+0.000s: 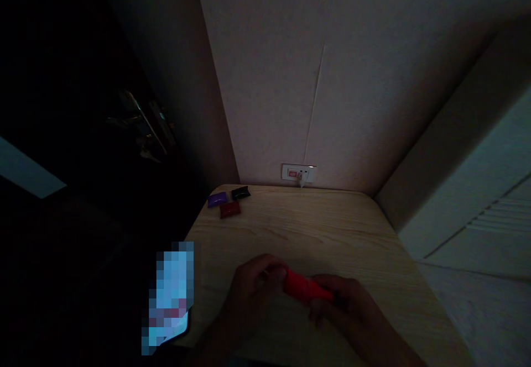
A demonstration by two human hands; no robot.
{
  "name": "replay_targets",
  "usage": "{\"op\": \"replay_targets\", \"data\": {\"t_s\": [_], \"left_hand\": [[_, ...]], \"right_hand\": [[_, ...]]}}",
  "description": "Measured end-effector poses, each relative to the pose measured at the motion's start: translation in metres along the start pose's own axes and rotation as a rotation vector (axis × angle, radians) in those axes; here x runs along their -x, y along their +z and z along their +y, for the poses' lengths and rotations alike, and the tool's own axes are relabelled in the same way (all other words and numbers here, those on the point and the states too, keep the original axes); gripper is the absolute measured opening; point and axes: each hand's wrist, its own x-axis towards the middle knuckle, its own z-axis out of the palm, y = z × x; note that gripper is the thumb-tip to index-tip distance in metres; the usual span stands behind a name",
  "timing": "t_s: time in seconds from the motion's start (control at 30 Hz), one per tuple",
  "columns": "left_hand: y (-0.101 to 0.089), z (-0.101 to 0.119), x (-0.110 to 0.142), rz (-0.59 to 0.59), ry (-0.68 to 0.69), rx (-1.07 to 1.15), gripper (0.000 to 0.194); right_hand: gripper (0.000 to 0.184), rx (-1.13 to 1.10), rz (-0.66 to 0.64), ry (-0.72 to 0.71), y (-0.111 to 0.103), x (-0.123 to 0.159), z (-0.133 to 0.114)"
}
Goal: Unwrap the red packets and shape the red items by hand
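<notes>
both hands (259,284) grip a red object (298,285); table (332,218) beneath

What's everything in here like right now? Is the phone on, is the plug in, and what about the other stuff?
Phone: lit up, picture blurred
Plug: in the wall socket
Keys: hanging near the door handle
Red thing: held between the left hand and right hand
Purple packet, black packet, dark red packet: lying on the table, too dark to tell if opened
</notes>
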Motion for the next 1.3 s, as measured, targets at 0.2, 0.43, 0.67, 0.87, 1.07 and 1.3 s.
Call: {"op": "replay_targets", "data": {"t_s": [0.2,0.43,0.67,0.87,1.07,1.3], "left_hand": [[-0.007,-0.001,0.002,-0.084,-0.207,0.218,0.031],[-0.005,-0.006,0.000,-0.097,-0.342,0.343,0.021],[0.003,-0.007,-0.005,0.124,-0.160,-0.168,0.027],[0.005,-0.007,-0.003,0.055,0.039,-0.355,0.039],[-0.002,-0.014,0.002,-0.010,0.224,-0.638,0.034],[-0.002,0.005,0.006,-0.395,0.124,-0.425,0.033]], "right_hand": [[0.028,-0.007,-0.080,-0.011,0.000,0.001,0.000],[0.037,-0.214,-0.205,0.032,-0.001,-0.002,0.003],[0.043,0.072,0.056,0.003,0.003,-0.001,0.001],[0.047,-0.189,-0.017,0.126,0.001,-0.005,0.009],[0.052,-0.005,0.105,0.084,0.009,-0.005,0.012],[0.039,0.202,0.091,-0.065,0.015,0.000,0.001]]}}
